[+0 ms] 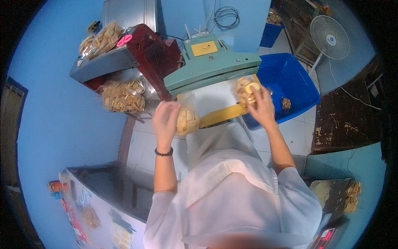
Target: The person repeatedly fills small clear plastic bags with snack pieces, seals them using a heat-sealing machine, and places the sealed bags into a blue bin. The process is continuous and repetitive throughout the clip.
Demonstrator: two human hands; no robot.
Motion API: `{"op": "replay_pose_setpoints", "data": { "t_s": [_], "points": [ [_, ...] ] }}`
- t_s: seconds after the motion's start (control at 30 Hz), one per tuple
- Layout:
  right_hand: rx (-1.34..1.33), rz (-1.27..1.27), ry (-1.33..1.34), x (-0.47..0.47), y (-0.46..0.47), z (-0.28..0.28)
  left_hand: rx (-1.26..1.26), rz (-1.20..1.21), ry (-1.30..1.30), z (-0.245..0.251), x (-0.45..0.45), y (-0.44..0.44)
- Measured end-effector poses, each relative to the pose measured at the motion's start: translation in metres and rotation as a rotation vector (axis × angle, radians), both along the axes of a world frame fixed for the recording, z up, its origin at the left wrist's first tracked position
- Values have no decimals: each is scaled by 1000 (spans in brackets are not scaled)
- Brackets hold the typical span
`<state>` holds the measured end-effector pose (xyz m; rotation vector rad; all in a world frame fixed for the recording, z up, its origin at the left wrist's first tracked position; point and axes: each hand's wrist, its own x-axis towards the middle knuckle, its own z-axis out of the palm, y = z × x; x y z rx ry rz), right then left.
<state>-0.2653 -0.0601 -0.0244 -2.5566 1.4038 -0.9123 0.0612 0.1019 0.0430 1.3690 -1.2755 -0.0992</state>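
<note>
My left hand (167,116) has its fingers bent at the top edge of a clear bag of chips (187,121), which hangs in front of the sealer's yellow edge. My right hand (261,104) grips another clear bag of chips (244,93) with a yellow label, over the right end of the white work plate (213,98). Behind the plate stands a green sealing machine (214,67) with a yellow panel. Whether the left fingers are closed tightly on the bag is partly hidden by the hand itself.
A blue plastic tub (289,74) with a small bag inside stands right of the sealer. More bagged chips (124,95) lie on a metal surface at left, below pink-handled scissors (124,40). A standing fan (330,37) is at upper right.
</note>
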Motion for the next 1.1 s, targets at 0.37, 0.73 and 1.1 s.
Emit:
{"op": "replay_pose_setpoints", "data": {
  "t_s": [0.37, 0.73, 1.1],
  "points": [
    [-30, -87, -171, -7, -48, 6, 170, -146, 211, -41, -18, -66],
    [421, 558, -335, 149, -22, 52, 192, -192, 65, -48, 11, -81],
    [821, 599, -691, 161, -24, 36, 233, -142, 355, -43, 9, -57]
  ]
}}
